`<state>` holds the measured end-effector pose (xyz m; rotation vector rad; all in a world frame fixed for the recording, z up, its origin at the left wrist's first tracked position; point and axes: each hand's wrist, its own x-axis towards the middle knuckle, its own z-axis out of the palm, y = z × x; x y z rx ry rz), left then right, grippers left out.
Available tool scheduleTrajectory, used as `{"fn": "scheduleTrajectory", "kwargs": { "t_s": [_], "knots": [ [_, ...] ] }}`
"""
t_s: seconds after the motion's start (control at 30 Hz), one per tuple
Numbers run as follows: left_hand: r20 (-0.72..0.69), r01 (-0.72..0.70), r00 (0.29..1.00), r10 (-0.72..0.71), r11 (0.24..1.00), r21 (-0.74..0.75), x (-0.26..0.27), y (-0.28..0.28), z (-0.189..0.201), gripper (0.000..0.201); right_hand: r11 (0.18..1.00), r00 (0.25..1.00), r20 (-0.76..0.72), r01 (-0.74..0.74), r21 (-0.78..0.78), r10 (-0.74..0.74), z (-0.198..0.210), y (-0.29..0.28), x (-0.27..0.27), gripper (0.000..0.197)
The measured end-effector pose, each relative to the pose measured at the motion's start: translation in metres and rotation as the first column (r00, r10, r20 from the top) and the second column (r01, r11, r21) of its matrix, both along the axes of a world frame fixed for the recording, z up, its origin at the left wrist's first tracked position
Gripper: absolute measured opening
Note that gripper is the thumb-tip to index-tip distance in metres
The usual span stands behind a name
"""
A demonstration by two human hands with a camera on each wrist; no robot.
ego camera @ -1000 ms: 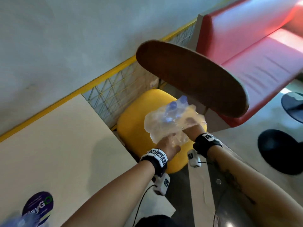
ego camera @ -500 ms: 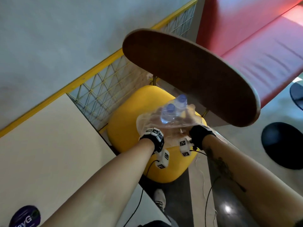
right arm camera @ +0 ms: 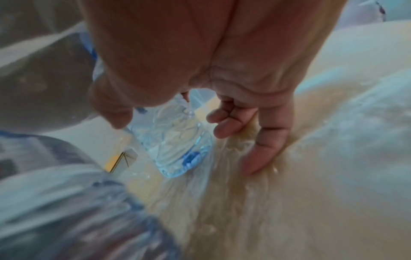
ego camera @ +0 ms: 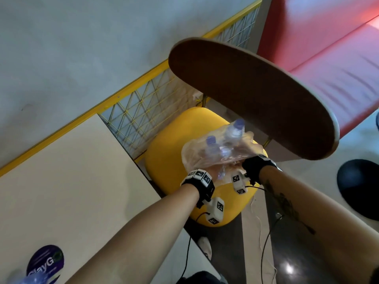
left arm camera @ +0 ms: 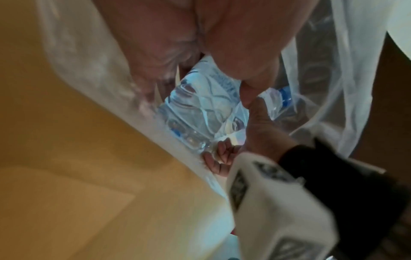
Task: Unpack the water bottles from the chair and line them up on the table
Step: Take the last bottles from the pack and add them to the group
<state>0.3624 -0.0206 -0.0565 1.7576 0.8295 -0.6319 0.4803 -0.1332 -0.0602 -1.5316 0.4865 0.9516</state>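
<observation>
On the yellow chair (ego camera: 164,160), both hands grip the plastic wrap (ego camera: 196,154); bottles (ego camera: 233,132) tilt, caps pointing toward the backrest.

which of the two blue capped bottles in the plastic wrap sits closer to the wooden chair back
The upper-right clear plastic water bottle: its blue cap nearly reaches the brown wooden chair back; the other bottle sits lower left.

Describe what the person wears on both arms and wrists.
Both forearms are bare, without sleeves. Each wrist carries a black band with white cubes printed with black square markers, and a thin black cable trails from each. The right forearm shows a dark tattoo.
</observation>
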Motion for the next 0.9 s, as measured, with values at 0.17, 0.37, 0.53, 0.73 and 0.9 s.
{"fn": "scheduleTrajectory", "kwargs": {
  "t_s": [0.17, 0.37, 0.53, 0.73, 0.9],
  "knots": [
    [-0.017, -0.004, 1.000, 0.000, 0.982, -0.191, -0.009, 0.010, 0.011, 0.038, 0.780, 0.865, 0.195, -0.292, -0.554, 0.463, -0.014, -0.012, -0.008, 0.047],
    [-0.175, -0.009, 0.983, -0.047, 0.952, -0.305, -0.020, 0.025, 0.043, 0.066, 0.769, 0.820, -0.003, -0.538, -0.345, 0.572, -0.003, -0.021, -0.016, 0.031],
    [-0.161, -0.009, 0.984, -0.075, 0.885, -0.466, -0.059, 0.029, 0.067, 0.059, 0.799, 0.853, -0.055, -0.507, -0.323, 0.519, 0.034, -0.046, -0.038, 0.041],
    [0.066, 0.011, 0.998, 0.011, 0.944, -0.331, -0.173, 0.055, 0.075, 0.045, 0.861, 0.890, -0.113, -0.455, -0.228, 0.441, 0.056, -0.087, -0.107, 0.034],
    [0.226, -0.121, 0.966, 0.123, 0.992, -0.023, -0.291, 0.097, 0.080, 0.039, 0.824, 0.827, -0.252, -0.546, -0.150, 0.502, 0.060, -0.092, -0.188, 0.027]
  ]
}}
